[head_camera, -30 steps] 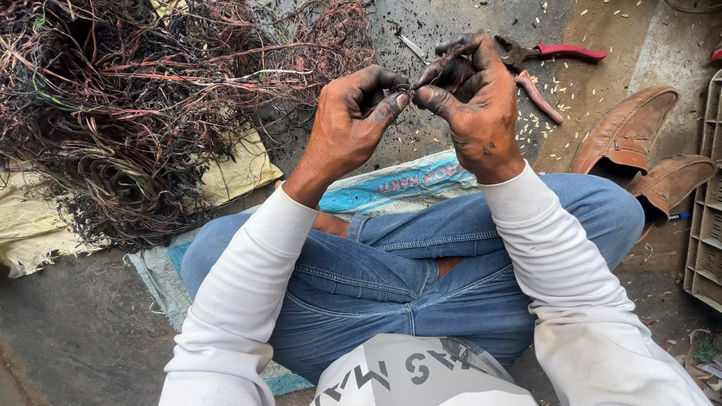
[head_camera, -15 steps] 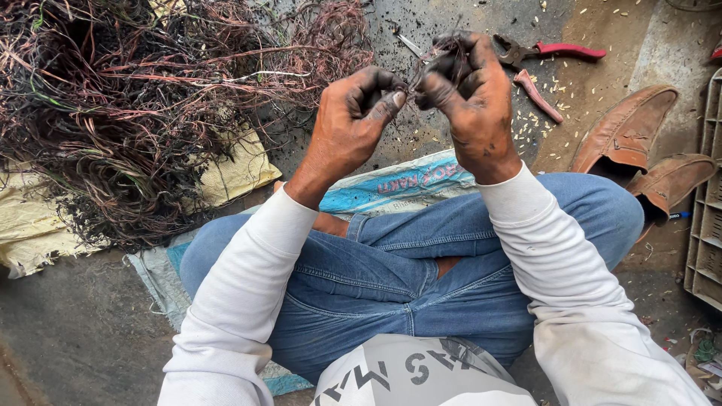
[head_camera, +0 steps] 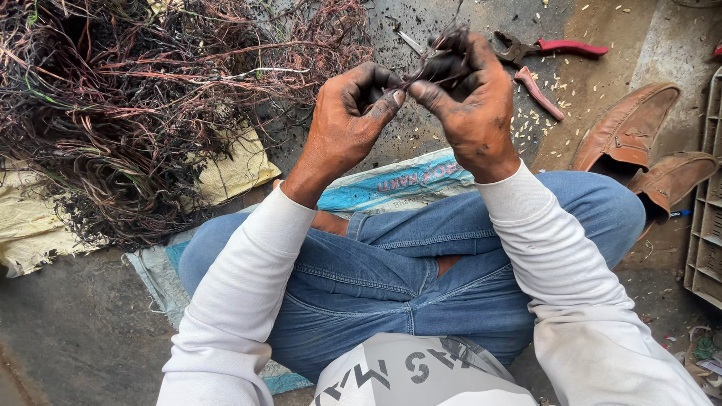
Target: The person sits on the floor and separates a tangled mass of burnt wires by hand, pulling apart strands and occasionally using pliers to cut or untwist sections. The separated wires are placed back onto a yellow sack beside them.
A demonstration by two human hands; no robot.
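Note:
I sit cross-legged in blue jeans and white sleeves. My left hand and my right hand are raised close together in front of me, both sooty. Between their fingertips they pinch a small bundle of thin burnt copper wire, which sticks up above my right hand. A big tangled heap of burnt reddish-brown wires lies to my left on a yellow sack.
Red-handled pliers lie on the gritty floor beyond my right hand. A pair of brown leather shoes sits at the right, by a grey plastic crate. A blue-and-white woven sack lies under my legs.
Both hands stayed together and shifted slightly up; the fingers worked the wire bundle, which now pokes higher above my right hand.

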